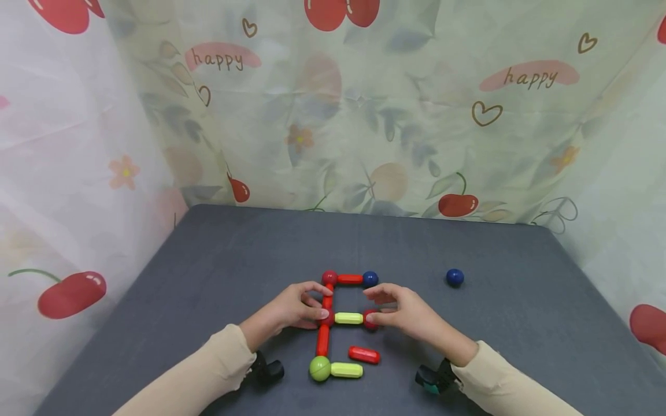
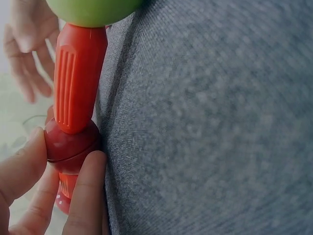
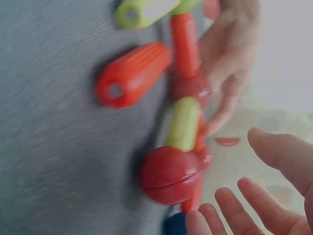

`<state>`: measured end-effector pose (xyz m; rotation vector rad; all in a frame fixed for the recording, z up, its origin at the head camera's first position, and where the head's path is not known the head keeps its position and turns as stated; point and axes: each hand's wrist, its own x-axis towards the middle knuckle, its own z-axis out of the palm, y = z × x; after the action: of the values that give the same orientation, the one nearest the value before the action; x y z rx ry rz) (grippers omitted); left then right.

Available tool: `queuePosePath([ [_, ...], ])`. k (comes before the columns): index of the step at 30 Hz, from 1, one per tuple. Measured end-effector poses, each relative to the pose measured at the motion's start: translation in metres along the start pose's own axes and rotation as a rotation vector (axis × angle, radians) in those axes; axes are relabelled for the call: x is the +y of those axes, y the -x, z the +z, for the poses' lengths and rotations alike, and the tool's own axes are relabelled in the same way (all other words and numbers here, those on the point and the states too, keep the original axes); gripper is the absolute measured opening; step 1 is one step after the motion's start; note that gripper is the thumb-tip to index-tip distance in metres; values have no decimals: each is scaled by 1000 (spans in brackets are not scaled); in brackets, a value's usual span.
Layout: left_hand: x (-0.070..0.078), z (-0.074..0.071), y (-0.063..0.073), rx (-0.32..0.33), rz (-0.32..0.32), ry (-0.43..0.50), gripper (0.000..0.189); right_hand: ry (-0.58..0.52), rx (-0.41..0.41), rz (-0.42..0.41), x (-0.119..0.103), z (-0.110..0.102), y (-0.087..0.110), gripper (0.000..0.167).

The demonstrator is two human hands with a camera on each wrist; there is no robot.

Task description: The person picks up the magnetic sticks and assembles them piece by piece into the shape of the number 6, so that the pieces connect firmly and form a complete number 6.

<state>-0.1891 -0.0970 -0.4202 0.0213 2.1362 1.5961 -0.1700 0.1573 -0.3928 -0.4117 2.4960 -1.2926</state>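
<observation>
A figure of magnetic rods and balls lies on the dark table. Its left column has red rods (image 1: pixel 323 340) running between a top red ball (image 1: pixel 329 278), a middle red ball (image 2: pixel 71 144) and a green ball (image 1: pixel 319 368). My left hand (image 1: pixel 299 306) pinches the middle red ball between thumb and fingers. From that ball a yellow-green rod (image 1: pixel 348 318) reaches right to another red ball (image 3: pixel 168 175). Beside this end ball is my right hand (image 1: pixel 403 309), its fingers spread and holding nothing. A red rod on top leads to a blue ball (image 1: pixel 370 279).
A loose red rod (image 1: pixel 364 355) lies between the middle arm and the lower yellow-green rod (image 1: pixel 347 370), which joins the green ball. Farther right a single blue ball (image 1: pixel 455 278) sits apart. Patterned cloth (image 1: pixel 359 115) hangs behind the table and along its sides.
</observation>
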Motion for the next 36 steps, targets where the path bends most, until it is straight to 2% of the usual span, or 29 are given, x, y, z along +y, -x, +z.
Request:
queuePosePath([
  [4, 1, 0, 0, -3, 1, 2, 42, -21, 13, -30, -12, -3, 7, 43],
  [6, 1, 0, 0, -7, 0, 1, 42, -38, -9, -45, -16, -3, 11, 42],
  [12, 1, -1, 0, -16, -4, -1, 42, -23, -143, -69, -16, 9, 16, 33],
  [20, 1, 0, 0, -14, 4, -4, 42, 62, -281, -44, -5, 26, 18, 23],
  [29, 0, 0, -1, -8, 3, -21, 42, 195, -281, -63, -1, 35, 16, 22],
  [36, 0, 0, -2, -8, -4, -17, 42, 226, -271, -65, -2, 38, 17, 23],
])
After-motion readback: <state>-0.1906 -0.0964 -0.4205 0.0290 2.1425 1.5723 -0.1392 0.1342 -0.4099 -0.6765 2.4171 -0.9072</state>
